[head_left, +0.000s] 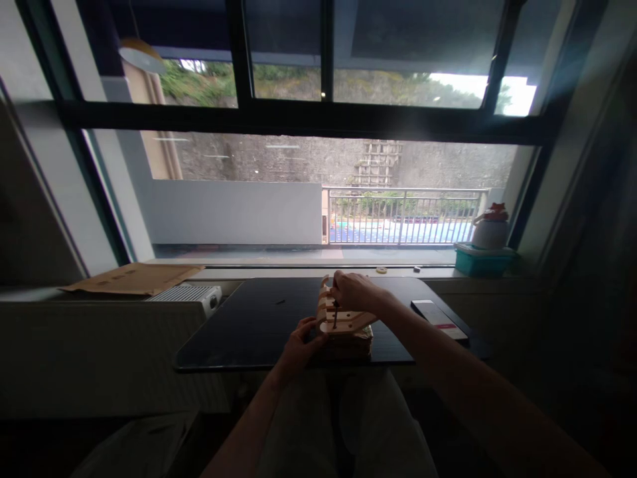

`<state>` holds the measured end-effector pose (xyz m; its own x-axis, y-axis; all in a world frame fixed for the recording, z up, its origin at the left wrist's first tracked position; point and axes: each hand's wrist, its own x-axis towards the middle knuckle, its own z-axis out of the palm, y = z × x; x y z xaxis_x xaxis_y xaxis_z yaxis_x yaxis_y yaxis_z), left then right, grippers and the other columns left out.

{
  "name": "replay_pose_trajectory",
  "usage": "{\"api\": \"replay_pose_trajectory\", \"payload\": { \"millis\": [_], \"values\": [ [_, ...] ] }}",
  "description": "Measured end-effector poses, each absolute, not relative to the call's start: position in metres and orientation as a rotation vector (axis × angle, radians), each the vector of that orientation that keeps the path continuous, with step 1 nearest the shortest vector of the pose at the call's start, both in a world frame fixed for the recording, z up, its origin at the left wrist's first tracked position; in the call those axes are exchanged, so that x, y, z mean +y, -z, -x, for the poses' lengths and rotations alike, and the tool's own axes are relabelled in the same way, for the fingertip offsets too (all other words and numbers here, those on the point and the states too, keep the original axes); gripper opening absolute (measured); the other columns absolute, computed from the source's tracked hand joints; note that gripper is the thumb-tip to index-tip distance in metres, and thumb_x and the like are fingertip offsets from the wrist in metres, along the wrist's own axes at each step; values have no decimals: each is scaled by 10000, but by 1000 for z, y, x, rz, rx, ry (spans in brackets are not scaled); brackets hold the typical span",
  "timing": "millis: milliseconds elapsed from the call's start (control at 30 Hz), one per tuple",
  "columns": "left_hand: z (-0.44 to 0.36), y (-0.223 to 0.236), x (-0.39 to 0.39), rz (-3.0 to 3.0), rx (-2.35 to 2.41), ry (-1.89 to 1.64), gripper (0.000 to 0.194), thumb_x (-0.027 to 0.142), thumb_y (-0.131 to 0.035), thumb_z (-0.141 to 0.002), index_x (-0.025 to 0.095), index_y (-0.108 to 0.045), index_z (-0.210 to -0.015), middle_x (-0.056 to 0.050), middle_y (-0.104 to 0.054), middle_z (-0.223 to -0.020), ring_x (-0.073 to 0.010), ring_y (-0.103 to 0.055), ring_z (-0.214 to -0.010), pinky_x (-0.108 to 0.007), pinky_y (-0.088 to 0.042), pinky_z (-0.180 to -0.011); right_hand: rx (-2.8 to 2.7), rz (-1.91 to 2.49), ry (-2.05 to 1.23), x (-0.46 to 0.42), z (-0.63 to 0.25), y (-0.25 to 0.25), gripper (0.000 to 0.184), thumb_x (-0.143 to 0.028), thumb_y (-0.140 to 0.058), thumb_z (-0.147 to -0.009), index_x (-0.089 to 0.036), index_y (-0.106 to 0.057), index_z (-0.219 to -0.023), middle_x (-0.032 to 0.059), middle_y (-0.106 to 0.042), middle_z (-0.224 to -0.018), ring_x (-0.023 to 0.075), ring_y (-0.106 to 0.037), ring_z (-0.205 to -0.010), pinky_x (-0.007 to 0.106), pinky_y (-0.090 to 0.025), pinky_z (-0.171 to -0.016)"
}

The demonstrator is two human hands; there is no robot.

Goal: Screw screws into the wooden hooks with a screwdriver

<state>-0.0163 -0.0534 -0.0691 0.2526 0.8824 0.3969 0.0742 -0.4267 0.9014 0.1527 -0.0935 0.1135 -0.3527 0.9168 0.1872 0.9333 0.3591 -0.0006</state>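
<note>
A pale slatted wooden piece (353,321) with several dark holes lies on a thick brown block or book (354,346) near the table's front edge. My left hand (301,342) grips its left side, with fingers and thumb at the near left corner. Above the slats, my right hand (355,289) is closed around the top of a thin dark tool, which looks like a screwdriver (335,316). Its shaft points almost straight down and its tip meets the near slat. The handle is mostly hidden inside my fingers.
The dark table (239,332) stands below a window. On its right lies a notebook (440,320); a small dark bit (281,302) lies on the left. A tape roll (381,270) and a teal box (485,260) sit on the sill. Cardboard (134,277) lies by a radiator (186,294).
</note>
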Motion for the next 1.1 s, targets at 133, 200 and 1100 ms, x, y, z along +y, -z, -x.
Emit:
{"api": "replay_pose_trajectory", "payload": {
  "millis": [133, 200, 1100],
  "values": [
    [17, 71, -51, -1731, 879, -1265, 401, 397, -700, -684, 178, -684, -1019, -78, -544, -1167, -274, -501, -1135, -363, -387, -981, -2568, 1587, 146, -94, -152, -123, 323, -389, -422, -886, -165, -612, -1020, 99, -686, -946, 196, -624, -797, 257, -381, -613],
    [17, 72, -50, -1728, 876, -1263, 398, 394, -703, -682, 184, -685, -1019, -76, -538, -1180, -273, -494, -1145, -355, -384, -983, -2594, 1552, 148, -94, -152, -123, 302, -353, -416, -889, -185, -606, -1054, 85, -683, -975, 187, -620, -825, 251, -378, -635],
    [15, 70, -53, -1690, 893, -1286, 362, 381, -718, -658, 200, -706, -972, -72, -546, -1166, -260, -505, -1122, -340, -386, -965, -2532, 1667, 193, -89, -152, -118, 322, -329, -383, -889, -138, -625, -984, 123, -675, -918, 184, -605, -750, 250, -347, -559]
  ]
}}
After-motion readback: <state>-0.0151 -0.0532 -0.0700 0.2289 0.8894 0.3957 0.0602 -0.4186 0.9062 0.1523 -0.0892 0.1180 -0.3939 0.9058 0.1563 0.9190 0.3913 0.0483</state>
